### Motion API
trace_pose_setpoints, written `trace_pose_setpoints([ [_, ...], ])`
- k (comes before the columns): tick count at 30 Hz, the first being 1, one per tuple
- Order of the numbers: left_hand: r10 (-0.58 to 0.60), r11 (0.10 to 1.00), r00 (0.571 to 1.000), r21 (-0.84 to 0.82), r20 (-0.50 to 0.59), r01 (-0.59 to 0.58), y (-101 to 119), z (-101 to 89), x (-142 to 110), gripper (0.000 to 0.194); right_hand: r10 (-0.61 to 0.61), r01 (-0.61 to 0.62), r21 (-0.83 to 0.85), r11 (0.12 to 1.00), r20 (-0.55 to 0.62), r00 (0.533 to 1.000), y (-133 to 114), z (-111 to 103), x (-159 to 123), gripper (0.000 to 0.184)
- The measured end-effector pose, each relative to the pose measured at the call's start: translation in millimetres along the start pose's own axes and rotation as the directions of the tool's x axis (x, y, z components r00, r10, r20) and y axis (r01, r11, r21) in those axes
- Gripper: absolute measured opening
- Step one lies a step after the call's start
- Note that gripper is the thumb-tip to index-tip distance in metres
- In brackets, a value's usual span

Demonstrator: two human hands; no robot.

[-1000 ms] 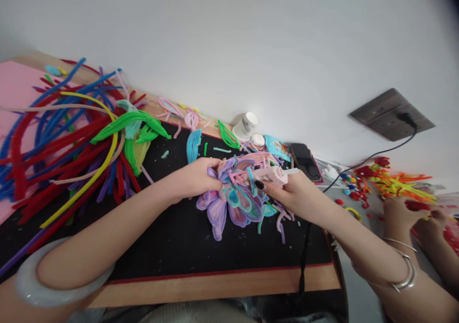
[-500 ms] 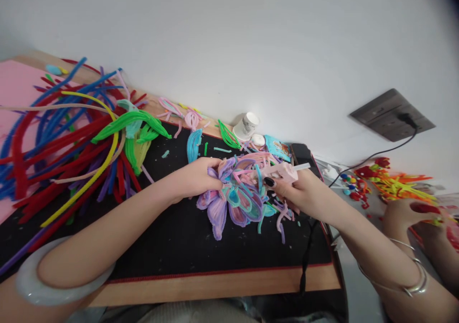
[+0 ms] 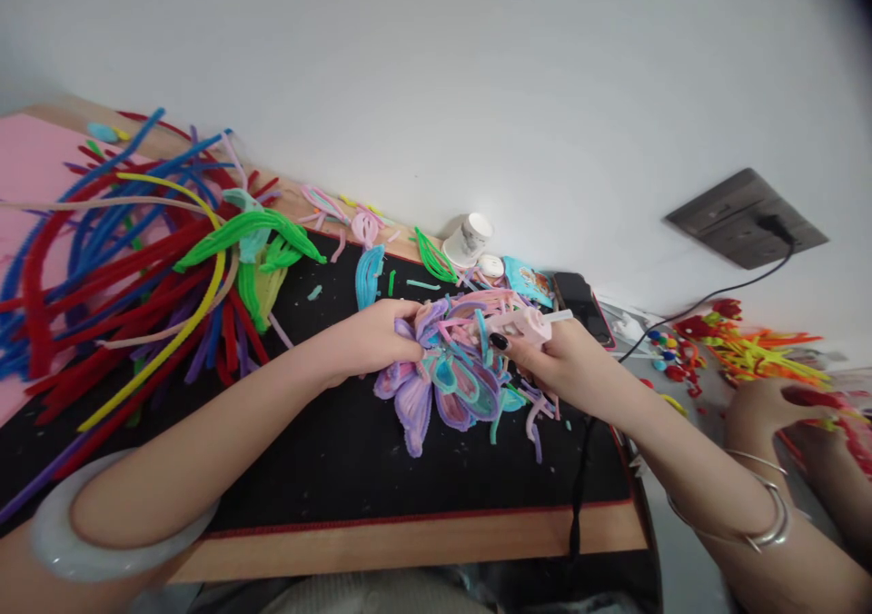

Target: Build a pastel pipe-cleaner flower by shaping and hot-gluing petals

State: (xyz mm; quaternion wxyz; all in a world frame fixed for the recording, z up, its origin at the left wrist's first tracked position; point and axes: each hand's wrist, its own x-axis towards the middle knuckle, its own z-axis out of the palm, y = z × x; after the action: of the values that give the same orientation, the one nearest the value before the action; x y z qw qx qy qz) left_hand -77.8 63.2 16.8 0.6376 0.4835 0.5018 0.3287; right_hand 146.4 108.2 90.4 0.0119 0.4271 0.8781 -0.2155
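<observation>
My left hand [image 3: 388, 332] pinches a purple, pink and teal pipe-cleaner flower [image 3: 413, 405] at its upper left petals, above the black mat [image 3: 306, 469]. In my right hand [image 3: 555, 360] is a pale pink glue gun [image 3: 528, 325], with a whitish glue stick poking out of its back end. The gun's front points left at the flower's middle; its tip is hidden among petals and loose pieces, so I cannot tell if it touches. Cut pipe-cleaner pieces [image 3: 535, 428] lie just right of the flower.
A heap of long pipe cleaners [image 3: 129, 269] covers the left side, with green leaf shapes [image 3: 262, 242] on it. A paper cup [image 3: 469, 240] stands by the wall. A black cord [image 3: 579, 487] hangs over the table's front edge. At right, another person's hand [image 3: 767, 414] works beside red and yellow pieces.
My right hand has moved slightly left with the glue gun, closer to the flower's middle. My left hand and the flower have stayed in place.
</observation>
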Motion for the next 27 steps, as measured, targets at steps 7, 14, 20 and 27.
trace_pose_setpoints([
  [7, 0.001, 1.0, 1.0, -0.018, 0.016, 0.0, -1.1, -0.9, 0.2, 0.024, -0.026, 0.027, 0.025, 0.999, -0.027, 0.999, -1.1, -0.6, -0.3, 0.038],
  [14, 0.001, 1.0, 1.0, -0.026, -0.002, -0.001, 0.9, 0.0, -0.7, 0.019, -0.011, 0.011, 0.084, 0.996, -0.004, 1.0, -6.0, -6.7, -7.2, 0.037],
  [20, 0.015, 1.0, 1.0, -0.01, -0.004, -0.015, -0.7, -1.0, 0.1, 0.019, -0.027, 0.026, 0.02, 0.999, 0.018, 0.999, -4.8, -1.2, -2.0, 0.038],
  [27, 0.022, 1.0, 1.0, 0.006, 0.017, -0.022, -2.0, -0.5, 0.6, 0.027, -0.056, 0.056, 0.028, 0.998, -0.006, 0.998, -6.8, 0.6, 1.5, 0.035],
])
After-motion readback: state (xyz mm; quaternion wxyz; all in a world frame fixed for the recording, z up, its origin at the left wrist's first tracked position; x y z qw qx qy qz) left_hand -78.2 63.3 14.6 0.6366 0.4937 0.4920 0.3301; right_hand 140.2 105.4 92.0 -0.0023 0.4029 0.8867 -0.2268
